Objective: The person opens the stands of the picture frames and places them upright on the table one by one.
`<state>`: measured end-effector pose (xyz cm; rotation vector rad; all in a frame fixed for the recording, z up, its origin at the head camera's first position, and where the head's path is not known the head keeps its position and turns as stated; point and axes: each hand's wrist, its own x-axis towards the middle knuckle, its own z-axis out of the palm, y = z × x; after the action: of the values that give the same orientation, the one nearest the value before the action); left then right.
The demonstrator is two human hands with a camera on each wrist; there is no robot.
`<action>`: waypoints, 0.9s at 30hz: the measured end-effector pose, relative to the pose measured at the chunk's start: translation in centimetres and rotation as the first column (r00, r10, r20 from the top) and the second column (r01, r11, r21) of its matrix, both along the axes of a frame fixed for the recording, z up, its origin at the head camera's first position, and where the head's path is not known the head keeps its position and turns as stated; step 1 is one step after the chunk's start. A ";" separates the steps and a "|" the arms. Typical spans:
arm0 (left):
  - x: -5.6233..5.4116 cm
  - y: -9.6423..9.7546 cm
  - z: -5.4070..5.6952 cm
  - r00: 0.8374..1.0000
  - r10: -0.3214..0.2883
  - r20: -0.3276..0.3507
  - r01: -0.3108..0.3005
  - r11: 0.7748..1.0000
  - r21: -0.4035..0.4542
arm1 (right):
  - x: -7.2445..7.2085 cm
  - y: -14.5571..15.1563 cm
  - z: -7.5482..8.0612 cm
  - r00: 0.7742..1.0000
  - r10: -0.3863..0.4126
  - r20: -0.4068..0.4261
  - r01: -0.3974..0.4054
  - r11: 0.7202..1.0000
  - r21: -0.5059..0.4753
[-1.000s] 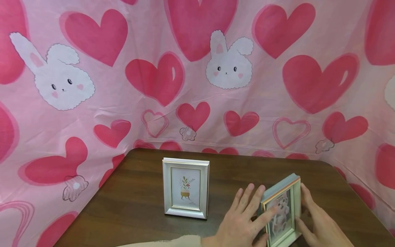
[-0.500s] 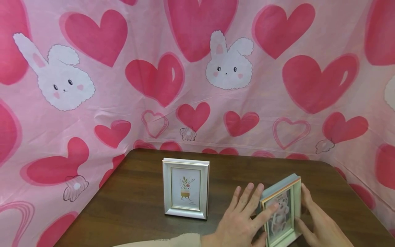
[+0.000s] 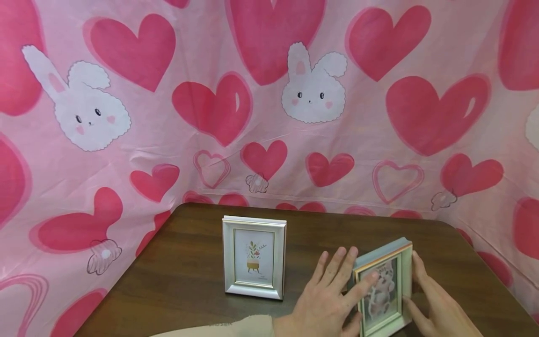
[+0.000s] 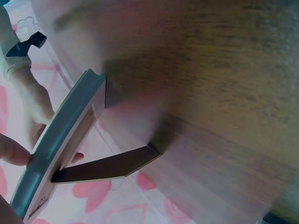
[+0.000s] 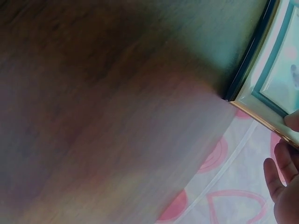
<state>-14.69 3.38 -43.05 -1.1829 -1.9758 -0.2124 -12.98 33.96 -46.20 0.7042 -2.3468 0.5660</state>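
On the right of the table, in the head view, stands a pale picture frame (image 3: 403, 285) with a pink animal photo, turned toward the left. My right hand (image 3: 442, 299) holds its right side, thumb low at the edge and fingers reaching behind. My left hand (image 3: 322, 302) is at its left side, with the index finger laid over the front and the other fingers stretched out beside the edge. In the left wrist view the frame's back shows a brown easel leg (image 4: 107, 165) folded out. The right wrist view catches the frame's corner (image 5: 247, 95) and left-hand fingers (image 5: 282, 161).
A silver-white picture frame (image 3: 229, 262) with a potted-plant print stands upright left of my hands. The dark wooden table (image 3: 168, 281) ends at the back against a pink cloth backdrop (image 3: 362, 126) with hearts and rabbits.
The frame between my hands has turned slightly, its left edge shifting a little leftward and more of its front facing me. My left fingers have moved a little with it; the silver-white frame stays put.
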 end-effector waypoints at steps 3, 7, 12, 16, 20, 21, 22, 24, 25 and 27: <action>-0.3 0.1 0.0 1.000 -0.015 -0.007 0.015 1.000 0.011 | 0.0 0.0 0.0 1.000 0.020 0.001 -0.020 1.000 -0.010; -0.6 0.0 0.0 1.000 -0.030 -0.003 0.030 0.999 0.024 | 0.1 -0.1 0.0 1.000 0.001 0.002 -0.001 1.000 -0.005; -0.7 -0.1 0.3 0.999 -0.032 0.004 0.031 0.999 0.013 | 0.0 -0.3 0.0 0.999 -0.017 -0.037 0.017 1.000 -0.010; -0.7 -0.4 0.6 0.999 -0.013 0.047 0.014 1.000 -0.025 | 0.0 -0.4 0.0 0.998 -0.038 -0.057 0.038 0.999 -0.007; -0.7 -0.5 0.7 0.999 0.012 0.053 -0.009 0.999 -0.054 | 0.1 -0.3 -0.1 0.998 -0.057 -0.038 0.056 0.998 -0.006; -0.8 -0.6 0.7 0.999 0.016 0.051 -0.013 0.998 -0.059 | 0.1 -0.3 -0.1 0.998 -0.058 -0.031 0.058 0.998 -0.007; -0.8 -0.6 0.8 0.998 0.018 0.052 -0.014 0.998 -0.066 | 0.1 -0.2 -0.2 0.998 -0.059 -0.026 0.059 0.998 -0.006; -0.8 -0.6 0.8 0.998 0.025 0.063 -0.020 0.996 -0.087 | 0.1 -0.2 -0.2 0.998 -0.063 -0.020 0.063 0.998 -0.007; -0.9 -0.7 0.8 0.997 0.027 0.066 -0.020 0.995 -0.095 | 0.1 -0.2 -0.2 0.998 -0.064 -0.021 0.064 0.998 -0.008; -0.9 -0.7 0.9 0.996 0.031 0.079 -0.022 0.994 -0.111 | 0.1 -0.3 -0.2 0.997 -0.067 -0.023 0.067 0.998 -0.010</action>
<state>-15.62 2.67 -42.16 -1.2350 -2.0958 -0.1409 -12.87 33.68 -46.41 0.6223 -2.3356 0.5356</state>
